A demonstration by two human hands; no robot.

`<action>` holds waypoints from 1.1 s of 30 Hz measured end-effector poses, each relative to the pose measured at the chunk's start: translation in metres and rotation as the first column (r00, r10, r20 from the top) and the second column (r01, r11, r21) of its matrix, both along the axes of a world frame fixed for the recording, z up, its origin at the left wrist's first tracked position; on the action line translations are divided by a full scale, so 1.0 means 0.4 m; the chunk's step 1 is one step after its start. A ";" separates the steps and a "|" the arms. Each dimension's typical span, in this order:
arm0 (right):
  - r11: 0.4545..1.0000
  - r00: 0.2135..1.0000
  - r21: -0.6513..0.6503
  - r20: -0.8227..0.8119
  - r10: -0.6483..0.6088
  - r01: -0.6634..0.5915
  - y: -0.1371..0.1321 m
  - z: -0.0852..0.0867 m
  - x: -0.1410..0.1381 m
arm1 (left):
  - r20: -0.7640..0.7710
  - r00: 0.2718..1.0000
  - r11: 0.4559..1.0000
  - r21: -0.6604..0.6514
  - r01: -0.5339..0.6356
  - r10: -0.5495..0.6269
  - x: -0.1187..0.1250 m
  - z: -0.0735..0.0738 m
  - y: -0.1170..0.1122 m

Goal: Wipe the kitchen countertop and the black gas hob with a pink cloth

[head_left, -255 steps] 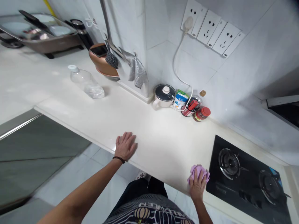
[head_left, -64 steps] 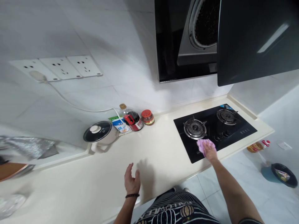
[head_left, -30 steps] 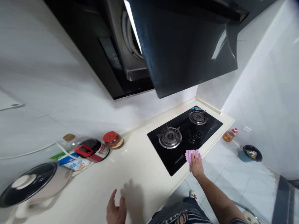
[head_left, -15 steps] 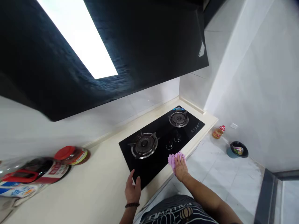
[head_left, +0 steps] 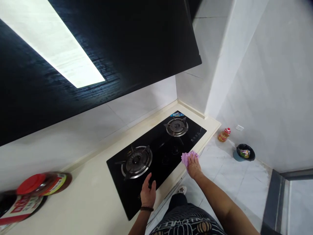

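Under my right hand (head_left: 194, 165) is a crumpled pink cloth (head_left: 187, 158), pressed on the front edge of the black glass gas stove (head_left: 158, 169). Part of the cloth lies beneath the palm and fingers. My left hand (head_left: 148, 193), with a dark bead bracelet at the wrist, hovers over the stove's near left part; its thumb and fingers are apart and hold nothing. Beyond it sits the left burner (head_left: 137, 161), with the right burner (head_left: 177, 126) farther off. The control knobs (head_left: 174, 150) lie between the burners and the cloth.
A black range hood (head_left: 146, 42) overhangs the cream counter (head_left: 93, 192). Bottles and a red-lidded jar (head_left: 46, 183) stand at left. On the floor at right are an oil bottle (head_left: 223, 134) and a lined bin (head_left: 244, 152).
My right hand and the pink cloth have slid along the stove's front edge toward the right burner. My left hand has come over the stove glass. The view has turned right.
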State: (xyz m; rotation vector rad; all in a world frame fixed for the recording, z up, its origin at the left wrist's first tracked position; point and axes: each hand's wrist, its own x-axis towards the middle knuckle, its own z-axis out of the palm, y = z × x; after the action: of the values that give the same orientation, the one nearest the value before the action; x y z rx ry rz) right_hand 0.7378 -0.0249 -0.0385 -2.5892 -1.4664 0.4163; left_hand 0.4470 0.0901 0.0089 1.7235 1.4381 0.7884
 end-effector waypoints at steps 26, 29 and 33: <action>0.967 0.957 -0.026 0.155 -0.245 0.252 0.062 -0.053 0.726 | 0.195 0.944 0.960 -0.035 0.277 -0.265 0.728 0.068 0.219; 0.965 0.955 -0.033 0.155 -0.252 0.260 0.071 -0.042 0.794 | 0.230 0.940 0.964 -0.019 0.265 -0.254 0.777 0.097 0.236; 0.978 0.963 -0.021 0.177 -0.203 0.209 0.111 -0.027 0.900 | 0.267 0.956 0.991 -0.017 0.131 -0.122 0.763 0.100 0.240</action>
State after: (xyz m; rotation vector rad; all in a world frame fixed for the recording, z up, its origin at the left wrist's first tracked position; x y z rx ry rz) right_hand 1.0980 0.0196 -0.0494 -2.8359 -1.2268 0.2002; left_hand 0.7522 0.1861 0.0488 1.5976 1.1434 0.8819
